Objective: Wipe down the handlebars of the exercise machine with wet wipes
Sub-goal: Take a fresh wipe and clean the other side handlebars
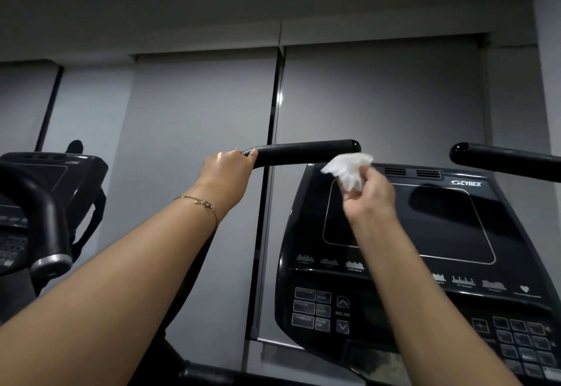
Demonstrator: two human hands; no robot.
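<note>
The exercise machine's left handlebar [306, 152] is a black padded bar running level across the middle of the view. My left hand [226, 170] grips it near its left part, fingers curled over the top. A crumpled white wet wipe [349, 170] is pinched in my right hand [368, 196], which is raised just below the bar's right tip. The wipe's top edge lies close under the bar; contact cannot be told. The right handlebar [504, 159] juts in from the right edge, with no hand on it.
The machine's black console [425, 234] with a dark screen and button pads fills the lower right behind my right arm. A second machine's console [45, 179] and curved grip [45, 218] stand at the left. Grey wall panels lie behind.
</note>
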